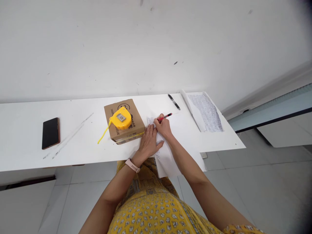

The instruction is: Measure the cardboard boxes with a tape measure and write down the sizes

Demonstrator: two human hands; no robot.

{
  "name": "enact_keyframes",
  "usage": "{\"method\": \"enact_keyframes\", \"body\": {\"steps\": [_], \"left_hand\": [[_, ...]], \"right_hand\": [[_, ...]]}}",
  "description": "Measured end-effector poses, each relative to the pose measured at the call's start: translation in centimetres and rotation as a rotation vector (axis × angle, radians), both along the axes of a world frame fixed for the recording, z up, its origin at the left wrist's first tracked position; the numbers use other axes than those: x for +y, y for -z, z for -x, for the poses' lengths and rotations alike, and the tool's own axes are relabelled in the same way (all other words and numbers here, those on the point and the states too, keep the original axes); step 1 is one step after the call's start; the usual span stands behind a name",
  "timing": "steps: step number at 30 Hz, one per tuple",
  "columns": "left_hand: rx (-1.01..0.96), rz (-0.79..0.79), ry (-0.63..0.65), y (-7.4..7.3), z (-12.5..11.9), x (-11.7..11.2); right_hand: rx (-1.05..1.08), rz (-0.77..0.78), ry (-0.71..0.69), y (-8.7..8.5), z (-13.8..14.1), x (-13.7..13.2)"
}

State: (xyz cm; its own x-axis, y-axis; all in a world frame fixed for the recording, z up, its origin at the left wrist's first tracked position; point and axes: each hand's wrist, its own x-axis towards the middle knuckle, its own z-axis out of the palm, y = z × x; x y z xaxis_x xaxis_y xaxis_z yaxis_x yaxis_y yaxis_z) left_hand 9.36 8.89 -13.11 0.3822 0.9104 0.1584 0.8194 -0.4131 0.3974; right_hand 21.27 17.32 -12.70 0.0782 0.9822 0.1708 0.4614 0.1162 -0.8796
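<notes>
My right hand (pixel 163 127) is closed around a red pen (pixel 165 117), its lower end over a sheet of white paper (pixel 168 156). Handwriting shows on the paper near both hands, and its lower part hangs past the table's front edge. Flat on the same paper lies my left hand (pixel 149 141), fingers stretched out, a pink band on its wrist. Just left of that hand stands a brown cardboard box (pixel 114 112) with printing on it. On top of the box rests a yellow tape measure (pixel 121 118), its yellow strap dangling over the box's left side.
A black pen (pixel 174 102) lies toward the back of the white table (pixel 78 107). Right of it is a bundle of handwritten sheets (pixel 206 112), folded up along its left side. A dark phone (pixel 50 133) lies at the left. The wall (pixel 122 48) borders the table's back edge.
</notes>
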Motion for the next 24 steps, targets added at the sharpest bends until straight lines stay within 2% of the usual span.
{"method": "enact_keyframes", "body": {"steps": [24], "left_hand": [[0.017,0.006,-0.003,-0.20,-0.02,-0.04]], "right_hand": [[-0.001,-0.015,0.010,0.15,-0.10,0.12]]}}
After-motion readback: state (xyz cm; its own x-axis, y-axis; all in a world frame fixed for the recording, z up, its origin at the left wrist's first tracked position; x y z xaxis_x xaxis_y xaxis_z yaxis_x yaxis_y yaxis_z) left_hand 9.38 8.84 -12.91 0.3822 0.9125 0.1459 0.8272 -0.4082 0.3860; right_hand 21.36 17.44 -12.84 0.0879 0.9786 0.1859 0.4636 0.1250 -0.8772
